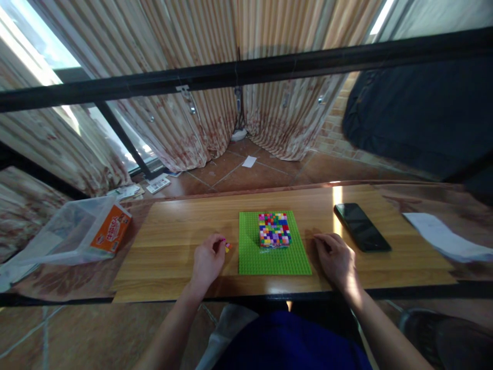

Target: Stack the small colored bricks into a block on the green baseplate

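A block of small multicoloured toy bricks (274, 229) stands on a green studded baseplate (250, 261), toward its far side. My left hand (208, 257) is on the table left of the plate. Its thumb and forefinger pinch a small magenta toy brick (223, 239), partly hidden by the fingers. Right beside those fingertips lie a few loose yellow and reddish bricks (228, 247). To the right of the plate my right hand (338, 257) rests on the wood with curled fingers, and nothing shows in them.
A black phone (362, 227) lies right of my right hand, with white paper (449, 237) beyond it. A clear plastic box (73, 231) with an orange label sits at the left. A dark metal bar (215, 76) crosses above the table's far side.
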Demonstrator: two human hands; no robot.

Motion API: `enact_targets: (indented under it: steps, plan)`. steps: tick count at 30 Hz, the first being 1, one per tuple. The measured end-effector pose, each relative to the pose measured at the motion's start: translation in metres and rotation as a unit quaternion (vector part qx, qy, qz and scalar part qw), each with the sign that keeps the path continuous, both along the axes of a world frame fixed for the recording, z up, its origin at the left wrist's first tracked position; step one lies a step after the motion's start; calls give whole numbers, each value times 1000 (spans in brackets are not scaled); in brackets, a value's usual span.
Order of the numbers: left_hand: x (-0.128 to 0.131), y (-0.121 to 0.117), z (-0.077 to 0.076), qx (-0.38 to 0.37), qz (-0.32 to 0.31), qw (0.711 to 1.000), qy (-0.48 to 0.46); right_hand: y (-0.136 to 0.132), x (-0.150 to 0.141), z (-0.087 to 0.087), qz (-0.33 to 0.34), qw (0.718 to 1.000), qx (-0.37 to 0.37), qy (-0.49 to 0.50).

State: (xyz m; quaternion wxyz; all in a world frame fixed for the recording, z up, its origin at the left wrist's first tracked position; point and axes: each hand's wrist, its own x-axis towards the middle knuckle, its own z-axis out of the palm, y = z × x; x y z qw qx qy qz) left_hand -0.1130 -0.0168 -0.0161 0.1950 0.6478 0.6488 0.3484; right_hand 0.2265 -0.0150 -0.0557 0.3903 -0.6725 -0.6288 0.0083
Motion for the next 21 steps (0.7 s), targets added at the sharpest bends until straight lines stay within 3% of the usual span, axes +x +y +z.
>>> enact_targets:
  steps: [6, 12, 16, 21]
  plan:
    - [6, 8, 8, 26, 10, 998, -57, -1, -2, 2, -1, 1000, 1, 7]
    - [33, 22, 27, 51, -52, 995, -66, -1, -1, -1, 2, 1000, -9, 9]
    - [53, 34, 36, 65, -93, 993, -29, 0, -1, -1, 6, 1000, -12, 10]
    - [73, 45, 47, 78, -133, 984, 85, 0, -1, 0, 12, 1000, -9, 16]
